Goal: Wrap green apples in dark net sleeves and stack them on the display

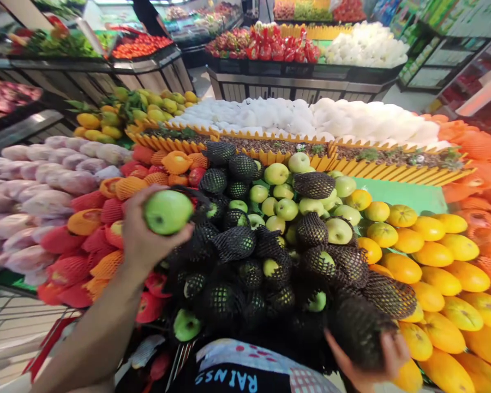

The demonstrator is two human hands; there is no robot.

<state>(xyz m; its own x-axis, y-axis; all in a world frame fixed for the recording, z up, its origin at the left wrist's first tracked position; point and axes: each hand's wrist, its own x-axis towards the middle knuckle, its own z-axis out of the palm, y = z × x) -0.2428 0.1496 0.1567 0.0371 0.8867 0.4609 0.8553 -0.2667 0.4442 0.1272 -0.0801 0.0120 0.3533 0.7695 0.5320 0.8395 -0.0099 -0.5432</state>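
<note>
My left hand (141,234) is raised over the fruit stand, fingers wrapped round a bare green apple (167,211). My right hand (374,363) sits low at the stand's front edge, its fingers curled on a black foam net sleeve (358,327). Between the hands lies a heap of green apples (286,210), many of them wrapped in black foam nets (233,243), some bare.
Oranges (429,254) and yellow mangoes (445,327) fill the right side. Red and orange netted fruit (85,221) and pink-wrapped fruit (33,185) lie left. A yellow picket divider (294,150) and white netted fruit (311,117) sit behind. More produce counters (294,54) stand beyond.
</note>
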